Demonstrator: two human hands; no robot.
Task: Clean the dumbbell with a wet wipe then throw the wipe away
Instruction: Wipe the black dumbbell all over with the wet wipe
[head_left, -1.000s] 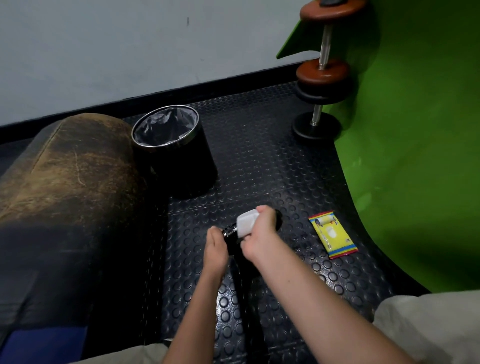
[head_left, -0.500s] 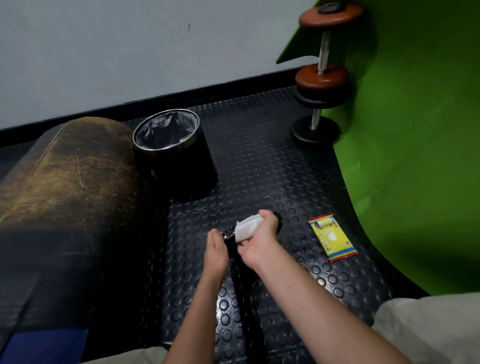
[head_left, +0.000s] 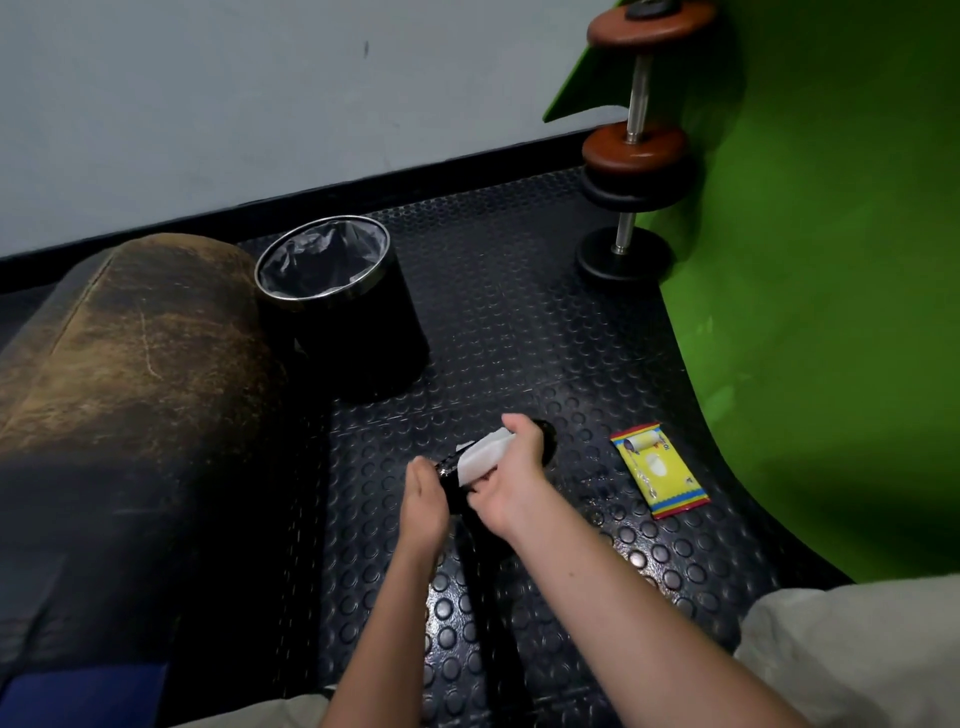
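Fingers (head_left: 511, 426) of the right hand (head_left: 511, 475) are curled around a white wet wipe (head_left: 482, 458), pressing it against the top of a small black dumbbell (head_left: 545, 441) held just above the studded rubber floor (head_left: 519, 322). The left hand (head_left: 425, 499) is cupped against the dumbbell's near end at about 8 o'clock from the wipe, its fingers held together and steadying it; whether they wrap fully around cannot be told.

Judging by this, the wiping step is under way: the wipe is out of its pack and on the weight, and the dumbbell's exposed patch looks glossy, perhaps damp. How much of its surface has been covered is not visible, since both hands hide most of it.

What is left is finishing the wipe-down and the disposal. A black bin (head_left: 332, 291) with a plastic liner stands at 11 o'clock from the hands, near but apart, open and apparently empty. The yellow wet-wipe pack (head_left: 658, 470) lies on the floor at 3 o'clock.
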